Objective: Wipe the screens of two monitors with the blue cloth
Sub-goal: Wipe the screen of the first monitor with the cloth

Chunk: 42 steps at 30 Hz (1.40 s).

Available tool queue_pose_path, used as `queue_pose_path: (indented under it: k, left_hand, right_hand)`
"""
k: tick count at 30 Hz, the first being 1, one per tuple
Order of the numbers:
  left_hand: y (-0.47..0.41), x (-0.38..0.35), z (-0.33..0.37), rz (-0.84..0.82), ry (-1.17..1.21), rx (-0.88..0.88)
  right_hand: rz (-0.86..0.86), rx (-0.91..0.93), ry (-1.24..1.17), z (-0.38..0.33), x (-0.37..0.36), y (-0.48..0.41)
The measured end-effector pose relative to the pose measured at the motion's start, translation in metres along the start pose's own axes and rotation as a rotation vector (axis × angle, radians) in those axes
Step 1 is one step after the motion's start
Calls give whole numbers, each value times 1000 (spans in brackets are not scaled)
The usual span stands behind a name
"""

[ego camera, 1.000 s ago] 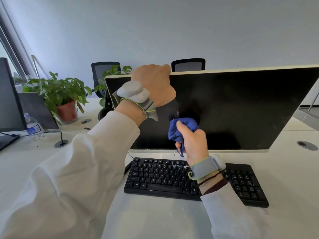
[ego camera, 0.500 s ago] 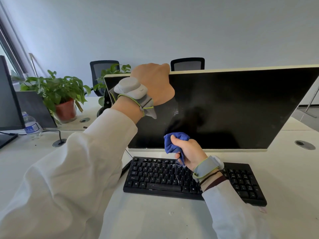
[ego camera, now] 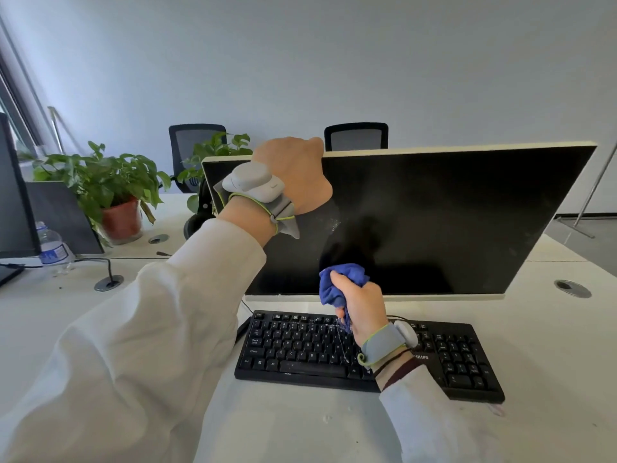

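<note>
1. The fingers of the right hand (ego camera: 359, 304) are clamped around a bunched blue cloth (ego camera: 337, 282), which presses against the lower middle of the dark screen, just above its bottom bezel.
2. A loose end of the cloth hangs from the bottom of the fist, over the top rows of a black keyboard (ego camera: 334, 352).
3. The left hand (ego camera: 293, 172) is closed over the top edge of the monitor (ego camera: 467, 212) near its left corner; its fingers curl behind the panel and are hidden.
4. Each wrist wears a grey band with a grey device on it, and both arms are in white sleeves.
5. The monitor has a pale frame and leans back. A patch of pale specks shows on the screen below the left hand.
6. The keyboard lies on the white tabletop (ego camera: 551, 345) directly in front of the monitor, with white crumbs scattered over its middle keys.
7. At the far left edge stands part of a second dark monitor (ego camera: 13, 195), with a plastic water bottle (ego camera: 53, 248) beside it.
8. A potted plant (ego camera: 110, 188) in a terracotta pot sits behind them, and a second leafy plant shows behind the left hand.
9. 2 black mesh office chairs (ego camera: 356, 136) stand against a plain grey wall.
</note>
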<state>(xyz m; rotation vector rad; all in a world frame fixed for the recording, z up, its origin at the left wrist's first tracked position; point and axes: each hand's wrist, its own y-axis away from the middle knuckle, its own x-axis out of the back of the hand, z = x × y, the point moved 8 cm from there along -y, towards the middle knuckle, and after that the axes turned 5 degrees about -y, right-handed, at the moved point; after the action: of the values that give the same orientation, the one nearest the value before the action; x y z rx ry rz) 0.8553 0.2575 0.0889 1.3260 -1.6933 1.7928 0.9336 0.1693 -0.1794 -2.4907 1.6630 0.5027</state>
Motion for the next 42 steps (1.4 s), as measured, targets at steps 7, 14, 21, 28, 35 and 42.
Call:
queue_pose_path:
  k: [7, 14, 21, 28, 35, 42]
  left_hand:
    - [-1, 2, 7, -26, -14, -11]
    - [-3, -3, -4, -40, -9, 94]
    - [-10, -9, -1, -39, -112, 47]
    - [-11, -14, -4, -29, -102, 115]
    - [-2, -4, 0, -14, -31, 9]
    - [3, 4, 3, -41, 17, -59]
  right_hand:
    - [-89, 119, -40, -82, -25, 11]
    - [-16, 91, 31, -53, -12, 13]
    - [-22, 12, 75, -57, -13, 16]
    - [-119, 57, -89, -105, -38, 21]
    - [14, -92, 36, -20, -3, 16]
    - [-86, 85, -60, -113, -46, 32]
